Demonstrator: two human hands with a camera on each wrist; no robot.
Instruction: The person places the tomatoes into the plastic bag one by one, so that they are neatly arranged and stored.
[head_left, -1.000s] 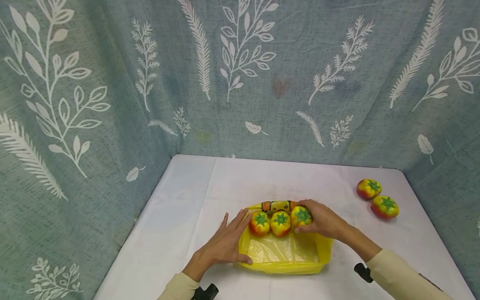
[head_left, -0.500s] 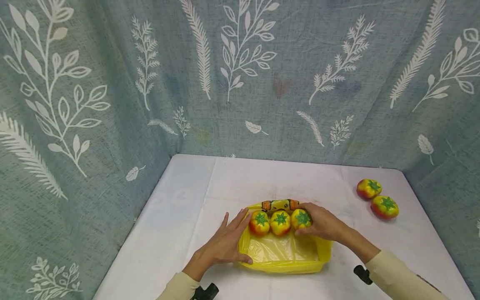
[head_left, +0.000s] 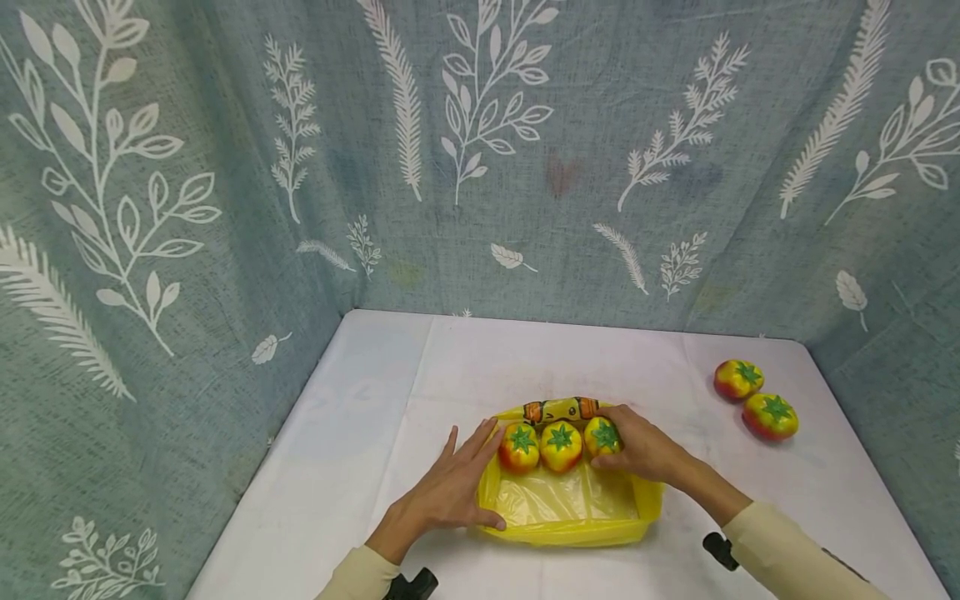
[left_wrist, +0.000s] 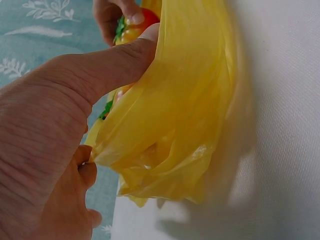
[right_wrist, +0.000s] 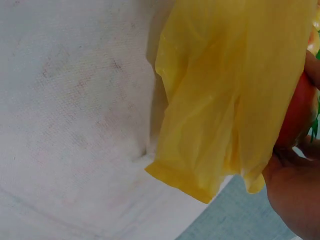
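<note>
A yellow plastic-lined container (head_left: 570, 533), its thin film loose on the outside, sits on the white table. Along its back side stand a toy tomato (head_left: 519, 448) at the left and a middle toy tomato (head_left: 561, 447), both yellow-red with green star tops. My right hand (head_left: 645, 446) grips a third toy tomato (head_left: 602, 437) in the back right corner, thumb in front and fingers behind. My left hand (head_left: 450, 492) rests on the container's left rim, fingers spread and fairly straight. In the left wrist view its thumb (left_wrist: 115, 67) lies over the yellow film.
Two more toy tomatoes, a rear one (head_left: 738, 379) and a nearer one (head_left: 770, 417), lie at the table's back right. A printed orange-and-black pattern (head_left: 561, 410) shows on the container's back rim. Blue-green leaf-patterned curtain (head_left: 480, 250) surrounds the table (head_left: 360, 417).
My right hand and the toy tomato it holds have shifted very slightly within the back right corner. My left hand and the other tomatoes stay in place.
</note>
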